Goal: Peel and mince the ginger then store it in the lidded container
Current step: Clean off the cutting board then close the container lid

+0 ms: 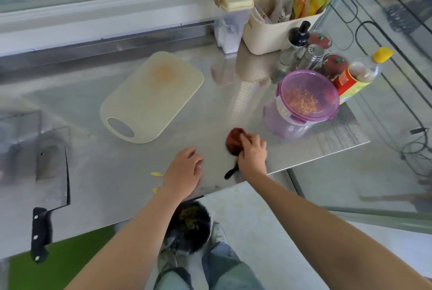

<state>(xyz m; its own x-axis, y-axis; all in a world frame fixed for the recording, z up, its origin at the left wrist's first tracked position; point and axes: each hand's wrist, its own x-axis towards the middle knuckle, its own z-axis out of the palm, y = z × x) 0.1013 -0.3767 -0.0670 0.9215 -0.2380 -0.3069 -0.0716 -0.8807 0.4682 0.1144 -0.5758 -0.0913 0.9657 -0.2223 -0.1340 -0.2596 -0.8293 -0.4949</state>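
One heap of minced ginger (304,102), tan-orange and stringy, is seen through the translucent lid of one purple container (292,124), which stands closed at the right of the steel counter (93,149). Just in front of it, a red-brown tool (235,141) with a black handle is gripped by the curled fingers of the right hand (253,153). The left hand (184,170) is rested on the counter, fingers loosely bent, with nothing held. One cutting board (152,98), one cleaver (52,184) and two yellow scraps (157,174) are counted.
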